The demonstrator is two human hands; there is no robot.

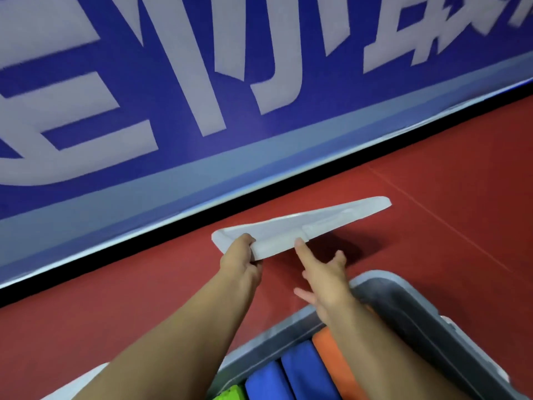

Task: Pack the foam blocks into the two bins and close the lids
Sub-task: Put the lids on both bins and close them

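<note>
A white bin lid [288, 226] is tilted up off the red floor near the banner. My left hand [240, 259] grips its near left edge. My right hand [323, 275] reaches toward it with fingers spread, and the index fingertip touches the lid's near edge. Below my arms stands a grey bin [409, 313] with its top uncovered. Inside it stand blue foam blocks [291, 376], an orange foam block [331, 350] and a green block [230, 392] at the lower edge. My right forearm hides part of the bin's inside.
A blue banner with large white characters [202, 82] runs along the far side, with a black strip under it. The red floor [432, 241] spreads to the right. A white object [78, 382] shows at the lower left corner.
</note>
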